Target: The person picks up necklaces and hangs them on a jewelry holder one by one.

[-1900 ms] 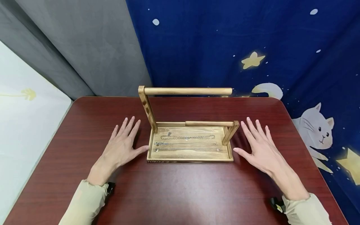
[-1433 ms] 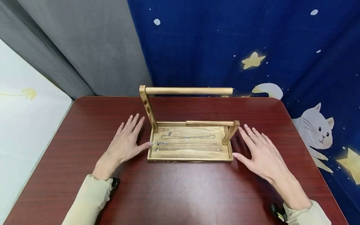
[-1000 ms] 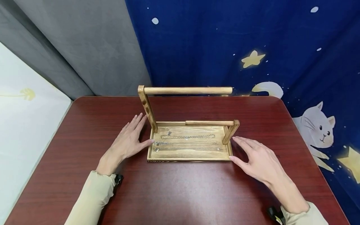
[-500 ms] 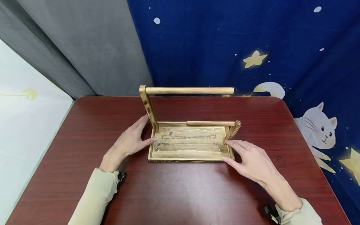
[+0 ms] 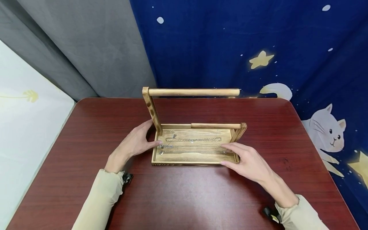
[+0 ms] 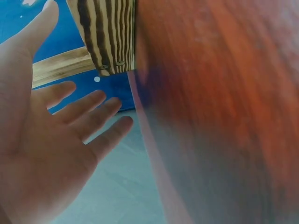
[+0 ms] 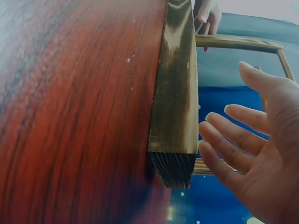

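Observation:
A wooden jewelry stand [image 5: 198, 157] with a shallow tray base sits on the table, holding several thin necklaces in rows. A thicker chain necklace [image 5: 201, 139] lies toward the back, and finer chains run in front of it. My left hand [image 5: 133, 143] is at the tray's left end, thumb over the rim and fingers beside the tall post. In the left wrist view its fingers are spread, holding nothing. My right hand [image 5: 250, 161] reaches over the tray's right front corner, fingertips over the right ends of the front necklaces. The right wrist view shows its fingers loosely extended, nothing between them.
A tall post [image 5: 151, 110] rises at the tray's left and carries a long upper bar [image 5: 192, 92]. A shorter post [image 5: 239, 132] at the right carries a lower bar [image 5: 215, 126]. The dark red table [image 5: 184, 198] meets hanging curtains behind.
My right hand has moved left from beside the stand to over the tray's right end. My left hand has shifted right, its thumb now over the left rim. The stand stays in place.

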`<action>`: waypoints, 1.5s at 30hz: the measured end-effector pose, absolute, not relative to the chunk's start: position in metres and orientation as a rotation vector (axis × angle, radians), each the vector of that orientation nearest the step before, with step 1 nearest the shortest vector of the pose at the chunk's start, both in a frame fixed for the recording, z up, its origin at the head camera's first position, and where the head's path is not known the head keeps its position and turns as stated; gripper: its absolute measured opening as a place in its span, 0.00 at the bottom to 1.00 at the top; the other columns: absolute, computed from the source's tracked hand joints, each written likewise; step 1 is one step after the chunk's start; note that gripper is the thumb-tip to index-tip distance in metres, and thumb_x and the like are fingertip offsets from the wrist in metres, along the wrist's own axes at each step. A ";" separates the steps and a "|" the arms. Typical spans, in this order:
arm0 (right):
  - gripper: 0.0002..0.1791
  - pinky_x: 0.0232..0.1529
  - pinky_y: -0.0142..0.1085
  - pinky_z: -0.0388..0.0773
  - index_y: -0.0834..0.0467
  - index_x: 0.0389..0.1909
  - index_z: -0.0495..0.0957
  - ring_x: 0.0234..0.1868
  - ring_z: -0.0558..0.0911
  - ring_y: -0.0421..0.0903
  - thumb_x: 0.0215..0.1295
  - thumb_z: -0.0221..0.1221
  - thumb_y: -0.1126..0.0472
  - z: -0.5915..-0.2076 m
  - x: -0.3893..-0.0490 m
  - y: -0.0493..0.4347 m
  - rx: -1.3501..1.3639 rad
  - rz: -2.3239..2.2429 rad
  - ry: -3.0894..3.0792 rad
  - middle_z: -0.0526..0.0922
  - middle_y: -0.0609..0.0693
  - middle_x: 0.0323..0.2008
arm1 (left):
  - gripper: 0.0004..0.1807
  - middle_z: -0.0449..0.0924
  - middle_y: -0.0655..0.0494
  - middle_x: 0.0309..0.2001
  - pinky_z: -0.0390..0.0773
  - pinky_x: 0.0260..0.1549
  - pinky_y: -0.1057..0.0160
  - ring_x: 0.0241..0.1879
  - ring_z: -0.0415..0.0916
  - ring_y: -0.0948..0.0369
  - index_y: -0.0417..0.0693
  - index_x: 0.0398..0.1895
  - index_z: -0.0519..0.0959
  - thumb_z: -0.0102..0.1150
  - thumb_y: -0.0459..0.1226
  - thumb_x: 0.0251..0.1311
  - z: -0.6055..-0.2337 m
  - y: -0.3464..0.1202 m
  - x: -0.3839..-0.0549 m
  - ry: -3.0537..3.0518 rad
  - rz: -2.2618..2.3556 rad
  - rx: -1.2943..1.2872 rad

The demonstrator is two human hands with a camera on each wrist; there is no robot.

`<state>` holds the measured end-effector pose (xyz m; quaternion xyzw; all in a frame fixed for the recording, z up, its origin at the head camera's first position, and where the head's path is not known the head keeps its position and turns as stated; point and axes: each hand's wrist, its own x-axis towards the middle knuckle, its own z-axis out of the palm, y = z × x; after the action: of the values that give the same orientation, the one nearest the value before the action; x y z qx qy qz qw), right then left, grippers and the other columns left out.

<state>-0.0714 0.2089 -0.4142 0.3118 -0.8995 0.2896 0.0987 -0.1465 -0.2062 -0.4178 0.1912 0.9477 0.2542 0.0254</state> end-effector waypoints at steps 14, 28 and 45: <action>0.25 0.42 0.41 0.82 0.54 0.56 0.82 0.45 0.83 0.42 0.58 0.72 0.52 -0.420 -0.086 0.196 0.949 1.089 -2.700 0.85 0.46 0.47 | 0.39 0.79 0.49 0.59 0.72 0.61 0.49 0.62 0.72 0.51 0.49 0.65 0.73 0.76 0.50 0.51 -0.415 -0.206 -0.160 2.776 1.006 0.503; 0.20 0.44 0.39 0.82 0.54 0.53 0.83 0.44 0.84 0.42 0.60 0.70 0.56 -0.430 -0.096 0.181 1.032 1.087 -2.696 0.85 0.46 0.46 | 0.31 0.82 0.51 0.53 0.78 0.56 0.53 0.56 0.79 0.55 0.49 0.60 0.77 0.75 0.46 0.53 -0.421 -0.210 -0.162 2.679 1.108 0.462; 0.16 0.40 0.34 0.83 0.54 0.49 0.86 0.38 0.84 0.39 0.58 0.71 0.63 -0.436 -0.109 0.157 1.023 1.025 -2.785 0.86 0.44 0.43 | 0.42 0.76 0.45 0.62 0.74 0.61 0.51 0.62 0.74 0.49 0.45 0.69 0.69 0.78 0.39 0.49 -0.420 -0.219 -0.164 2.536 1.121 0.508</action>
<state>-0.1088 0.1571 -0.4361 0.3258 -0.8873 0.3264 0.0012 -0.1642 -0.2195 -0.4203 0.1780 0.8879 0.3925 0.1609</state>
